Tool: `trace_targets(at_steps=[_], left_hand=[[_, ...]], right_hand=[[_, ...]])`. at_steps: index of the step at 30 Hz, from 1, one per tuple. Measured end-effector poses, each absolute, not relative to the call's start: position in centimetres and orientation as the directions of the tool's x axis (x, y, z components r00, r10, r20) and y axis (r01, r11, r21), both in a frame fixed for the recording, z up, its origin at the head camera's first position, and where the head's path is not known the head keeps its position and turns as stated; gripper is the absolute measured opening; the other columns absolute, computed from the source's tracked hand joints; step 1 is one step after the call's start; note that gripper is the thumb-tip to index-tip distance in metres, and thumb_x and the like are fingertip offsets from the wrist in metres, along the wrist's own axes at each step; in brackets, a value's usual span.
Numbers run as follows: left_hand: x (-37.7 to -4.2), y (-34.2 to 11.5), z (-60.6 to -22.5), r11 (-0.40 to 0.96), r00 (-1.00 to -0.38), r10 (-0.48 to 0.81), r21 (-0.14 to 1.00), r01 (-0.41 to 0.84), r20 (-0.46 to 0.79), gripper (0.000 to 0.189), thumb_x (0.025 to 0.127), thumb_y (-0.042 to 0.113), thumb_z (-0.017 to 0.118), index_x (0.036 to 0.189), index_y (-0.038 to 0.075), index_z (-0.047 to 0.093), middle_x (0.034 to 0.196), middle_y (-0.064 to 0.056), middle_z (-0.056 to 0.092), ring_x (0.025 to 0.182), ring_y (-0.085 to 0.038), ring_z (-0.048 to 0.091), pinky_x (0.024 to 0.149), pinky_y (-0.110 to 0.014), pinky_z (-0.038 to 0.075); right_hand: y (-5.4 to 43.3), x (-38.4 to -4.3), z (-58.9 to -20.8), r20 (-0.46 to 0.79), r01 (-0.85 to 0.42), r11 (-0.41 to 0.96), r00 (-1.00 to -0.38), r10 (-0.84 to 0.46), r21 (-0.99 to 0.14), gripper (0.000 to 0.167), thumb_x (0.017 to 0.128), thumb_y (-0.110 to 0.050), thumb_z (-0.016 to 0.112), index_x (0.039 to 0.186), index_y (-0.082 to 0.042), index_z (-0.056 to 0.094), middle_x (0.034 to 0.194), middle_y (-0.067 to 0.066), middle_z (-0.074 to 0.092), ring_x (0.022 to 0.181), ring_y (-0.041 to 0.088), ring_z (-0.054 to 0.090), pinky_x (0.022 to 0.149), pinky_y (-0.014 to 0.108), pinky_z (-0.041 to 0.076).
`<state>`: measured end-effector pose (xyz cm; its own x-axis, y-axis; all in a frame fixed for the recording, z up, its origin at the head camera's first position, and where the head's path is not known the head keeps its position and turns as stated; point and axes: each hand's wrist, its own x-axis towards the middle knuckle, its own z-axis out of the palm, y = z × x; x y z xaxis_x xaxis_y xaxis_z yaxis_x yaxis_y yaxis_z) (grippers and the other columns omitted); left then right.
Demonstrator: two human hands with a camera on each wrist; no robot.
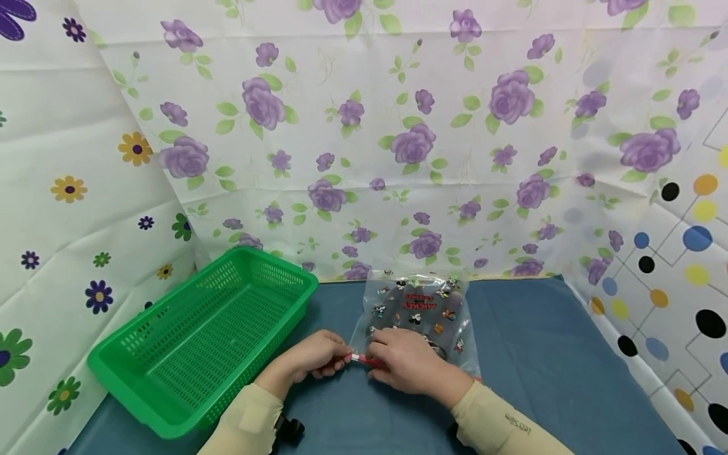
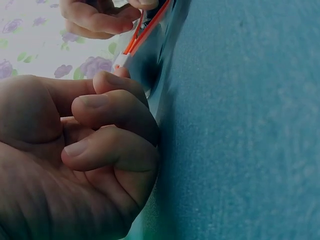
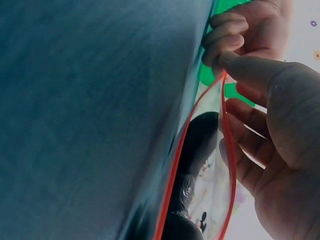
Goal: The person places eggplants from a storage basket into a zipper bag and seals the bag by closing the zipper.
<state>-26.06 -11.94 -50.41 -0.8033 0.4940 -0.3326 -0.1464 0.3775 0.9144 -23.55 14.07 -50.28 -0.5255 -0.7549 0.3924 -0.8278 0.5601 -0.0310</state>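
A clear zip bag printed with small cartoon figures and red lettering lies on the table. Its mouth, edged by red zip strips, gapes towards me in the right wrist view. Inside is a black item with a narrow middle; its kind cannot be told. My left hand pinches the bag's left corner beside the white slider, its other fingers curled in. Just to the right, my right hand holds the zip edge, thumb near the slider end and fingers along the outer face of the upper strip.
A green slotted plastic basket stands at the left, close to my left forearm. Blue cloth covers the table. Flowered sheets hang behind and at the left, a dotted one at the right.
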Motion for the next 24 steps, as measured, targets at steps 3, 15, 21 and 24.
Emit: trace_targets(at_steps=[3,15,21,24], left_hand=[[-26.1,-12.0,-50.5,0.369,-0.798,0.5,0.916,-0.155,-0.336,0.037,0.114,0.023,0.059,0.085,0.004,0.07,0.067,-0.002,0.055,0.052,-0.013,0.041,0.047,-0.028,0.028],[-26.1,-12.1,-50.6,0.357,-0.789,0.502,0.916,-0.184,-0.354,0.036,0.114,0.023,0.059,0.084,0.007,0.07,0.066,-0.001,0.054,0.051,-0.012,0.04,0.047,-0.028,0.027],[-26.2,-12.1,-50.6,0.354,-0.788,0.506,0.918,-0.181,-0.351,0.037,0.115,0.024,0.059,0.083,0.008,0.069,0.067,-0.001,0.054,0.052,-0.013,0.039,0.048,-0.029,0.027],[-26.3,-12.1,-50.8,0.349,-0.789,0.508,0.92,-0.179,-0.346,0.037,0.114,0.024,0.059,0.084,0.007,0.069,0.067,-0.001,0.054,0.051,-0.013,0.038,0.048,-0.029,0.027]], right_hand=[[14.0,-23.7,-50.5,0.392,-0.831,0.555,-0.518,-0.76,-0.021,0.031,0.092,-0.038,0.095,0.112,-0.022,0.078,0.104,-0.005,0.068,0.087,0.012,0.066,0.078,0.035,0.059],[13.0,-24.5,-51.4,0.477,-0.838,0.543,-0.46,-0.749,0.045,0.025,0.09,-0.033,0.096,0.104,-0.022,0.079,0.094,-0.007,0.066,0.079,0.009,0.063,0.069,0.03,0.056],[12.9,-25.1,-51.9,0.522,-0.844,0.536,-0.446,-0.727,0.027,0.015,0.092,-0.026,0.093,0.095,-0.025,0.078,0.086,-0.009,0.059,0.072,0.006,0.055,0.062,0.024,0.047],[12.9,-25.3,-52.0,0.54,-0.854,0.519,-0.424,-0.727,0.027,0.011,0.095,-0.023,0.089,0.095,-0.025,0.079,0.085,-0.009,0.058,0.07,0.006,0.053,0.061,0.023,0.044]])
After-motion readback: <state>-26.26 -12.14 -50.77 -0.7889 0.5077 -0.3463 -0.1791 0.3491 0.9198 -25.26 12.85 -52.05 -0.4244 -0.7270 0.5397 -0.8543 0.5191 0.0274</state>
